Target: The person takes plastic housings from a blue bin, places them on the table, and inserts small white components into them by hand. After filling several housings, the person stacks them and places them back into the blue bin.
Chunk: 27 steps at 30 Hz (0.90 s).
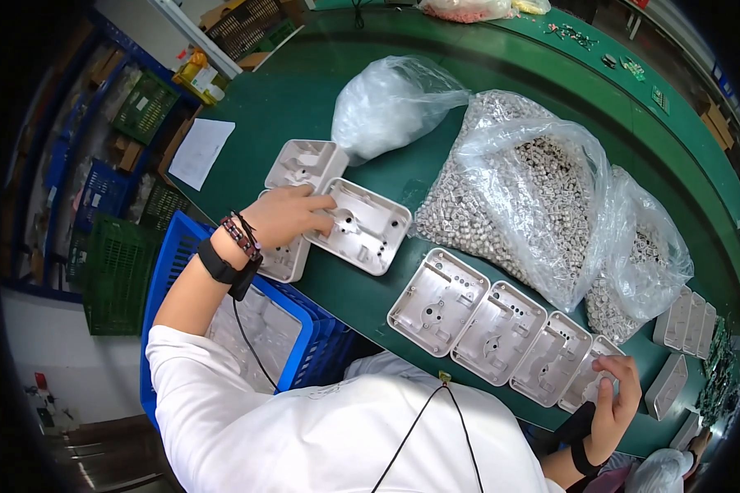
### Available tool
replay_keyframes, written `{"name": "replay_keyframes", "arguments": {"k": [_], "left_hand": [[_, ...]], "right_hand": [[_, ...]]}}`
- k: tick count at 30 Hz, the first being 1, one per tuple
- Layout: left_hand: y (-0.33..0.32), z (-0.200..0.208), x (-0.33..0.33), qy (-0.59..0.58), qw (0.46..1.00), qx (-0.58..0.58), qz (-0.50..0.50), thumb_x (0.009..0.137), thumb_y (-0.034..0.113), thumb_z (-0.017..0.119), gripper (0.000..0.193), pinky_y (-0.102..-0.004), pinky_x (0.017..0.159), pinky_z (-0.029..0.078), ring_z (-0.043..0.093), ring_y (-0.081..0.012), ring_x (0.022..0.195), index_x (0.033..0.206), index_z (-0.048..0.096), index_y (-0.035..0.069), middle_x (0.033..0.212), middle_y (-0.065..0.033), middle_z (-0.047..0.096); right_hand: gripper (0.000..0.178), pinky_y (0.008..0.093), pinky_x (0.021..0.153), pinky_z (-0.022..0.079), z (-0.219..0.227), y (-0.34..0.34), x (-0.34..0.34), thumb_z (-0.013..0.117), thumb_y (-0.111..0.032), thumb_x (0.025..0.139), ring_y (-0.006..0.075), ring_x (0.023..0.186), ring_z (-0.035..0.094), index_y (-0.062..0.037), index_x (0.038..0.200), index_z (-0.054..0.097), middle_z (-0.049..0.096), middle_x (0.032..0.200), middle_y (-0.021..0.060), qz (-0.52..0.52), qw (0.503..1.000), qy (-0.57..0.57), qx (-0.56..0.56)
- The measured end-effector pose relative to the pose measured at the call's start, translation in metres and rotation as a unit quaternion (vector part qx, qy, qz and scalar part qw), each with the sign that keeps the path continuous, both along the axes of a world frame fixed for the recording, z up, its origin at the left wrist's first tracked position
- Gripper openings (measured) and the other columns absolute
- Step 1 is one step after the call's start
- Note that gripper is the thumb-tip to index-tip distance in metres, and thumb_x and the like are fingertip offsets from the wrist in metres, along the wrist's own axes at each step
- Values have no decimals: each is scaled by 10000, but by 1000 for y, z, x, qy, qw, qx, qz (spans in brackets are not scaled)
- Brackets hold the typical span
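My left hand grips the edge of a white square plastic housing on the green table. Two more housings lie close by, one behind it and one under my palm. A row of several like housings runs along the near table edge, hollow side up. At the right end of that row my right hand presses on the last housing. Both wrists wear black bands, and the left also has a beaded bracelet.
Two clear bags of small pale parts lie behind the row. A knotted cloudy bag sits further back. A blue crate with white housings stands at my left. Grey covers are stacked at the right. A paper sheet lies far left.
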<state>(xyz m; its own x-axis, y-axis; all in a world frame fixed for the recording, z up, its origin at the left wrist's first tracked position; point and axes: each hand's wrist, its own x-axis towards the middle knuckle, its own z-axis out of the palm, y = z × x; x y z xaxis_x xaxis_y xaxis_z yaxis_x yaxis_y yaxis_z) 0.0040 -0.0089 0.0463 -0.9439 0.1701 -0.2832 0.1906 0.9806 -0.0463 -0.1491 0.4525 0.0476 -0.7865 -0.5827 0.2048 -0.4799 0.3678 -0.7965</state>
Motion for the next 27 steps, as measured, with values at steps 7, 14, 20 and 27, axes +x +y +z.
{"name": "replay_keyframes", "arguments": {"k": [7,14,20,27], "left_hand": [[-21,-36,19,-15,996,-57,66,705,75,592,248,-415,868,410,514,-272,970,906,612,218,1013,-2,547],[42,-33,13,-12,994,-67,91,713,276,651,283,-363,847,374,501,-263,991,985,638,196,929,-78,574],[88,-35,25,-51,991,96,81,698,270,674,379,-372,821,394,500,-261,939,1062,603,190,928,-90,543],[85,-31,35,7,990,139,-18,734,233,645,401,-357,780,420,516,-252,954,1124,575,175,934,-90,563]], "right_hand": [[232,296,696,416,4,-12,-2,538,-182,839,231,757,548,34,913,577,563,825,135,9,1000,0,16],[244,298,711,413,-3,-12,0,528,-188,847,232,772,541,39,926,570,555,820,135,10,1000,-6,26],[249,289,749,384,-8,-7,-5,501,-172,867,209,801,507,42,981,553,527,837,118,33,998,-12,46],[237,281,773,372,-12,-8,-8,474,-149,880,195,819,492,44,999,544,509,861,108,35,997,-10,64]]}}
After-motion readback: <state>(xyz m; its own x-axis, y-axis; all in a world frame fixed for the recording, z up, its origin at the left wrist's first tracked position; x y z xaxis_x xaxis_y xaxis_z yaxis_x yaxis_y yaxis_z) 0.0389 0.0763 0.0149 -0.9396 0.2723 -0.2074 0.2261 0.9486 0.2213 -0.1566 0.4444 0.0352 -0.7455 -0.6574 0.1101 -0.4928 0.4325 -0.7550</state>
